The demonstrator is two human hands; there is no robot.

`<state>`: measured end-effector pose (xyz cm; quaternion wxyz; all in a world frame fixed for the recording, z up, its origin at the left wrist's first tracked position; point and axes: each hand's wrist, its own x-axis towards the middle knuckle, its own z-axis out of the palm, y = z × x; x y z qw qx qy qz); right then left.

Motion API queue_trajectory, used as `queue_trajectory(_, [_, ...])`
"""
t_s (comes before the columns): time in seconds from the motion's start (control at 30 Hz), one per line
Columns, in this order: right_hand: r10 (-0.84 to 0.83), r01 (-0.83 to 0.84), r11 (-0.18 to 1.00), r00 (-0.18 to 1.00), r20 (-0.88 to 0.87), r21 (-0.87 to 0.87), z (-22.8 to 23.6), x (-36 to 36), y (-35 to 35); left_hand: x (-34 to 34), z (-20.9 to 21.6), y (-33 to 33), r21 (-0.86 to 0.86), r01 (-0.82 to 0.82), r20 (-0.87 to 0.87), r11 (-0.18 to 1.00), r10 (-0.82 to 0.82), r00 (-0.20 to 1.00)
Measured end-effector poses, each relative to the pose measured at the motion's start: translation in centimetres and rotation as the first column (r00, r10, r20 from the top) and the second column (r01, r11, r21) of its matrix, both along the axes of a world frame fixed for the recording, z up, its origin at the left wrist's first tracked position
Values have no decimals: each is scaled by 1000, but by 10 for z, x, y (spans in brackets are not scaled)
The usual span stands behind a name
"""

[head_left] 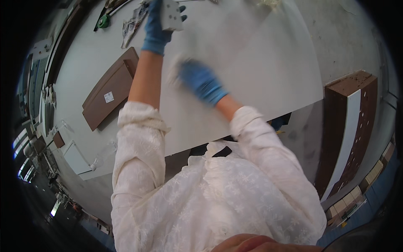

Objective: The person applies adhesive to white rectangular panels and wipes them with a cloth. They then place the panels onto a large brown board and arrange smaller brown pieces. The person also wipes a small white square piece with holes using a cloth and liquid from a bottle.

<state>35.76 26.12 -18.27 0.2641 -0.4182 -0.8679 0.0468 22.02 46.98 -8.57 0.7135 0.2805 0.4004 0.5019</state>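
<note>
Gloved in blue, my left hand (156, 31) reaches to the far side of the white table (268, 63). Its fingers are wrapped round a white block-like piece (171, 16) with dark round holes, partly cut off by the view's top edge. My right hand (202, 82), in a blue glove as well, is low over the tabletop and smeared by motion. A whitish cloth-like wad (173, 73) shows blurred at its fingertips, with the fingers closed over it; its exact kind is unclear.
A brown panel piece (111, 90) with a white label lies left of my left forearm. Behind it are a crumpled rag (133, 25) and a green tape measure (103, 22). Clear plastic bottle (100, 157) sits at the near left. Stacked brown boards (348, 126) stand at the right.
</note>
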Motion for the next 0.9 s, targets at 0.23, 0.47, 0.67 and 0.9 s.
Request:
queue_trajectory(0.23, [-989,840,-98,-23,145,-533,60,480,27,-75,50,-181,24,-51,-102,998,53,993])
queue_trajectory(0.47, [-555,531,832,794,-246,-163,38,234,73,-48,61,-255,-175,-203,-64,964,194,979])
queue_trajectory(0.67, [173,-175,979,985,25,109,34,-48,97,-21,79,-242,-73,-153,-114,986,144,983])
queue_trajectory(0.9, [-105,108,977,994,-23,185,17,230,154,-16,67,-259,-171,-153,-64,973,144,988])
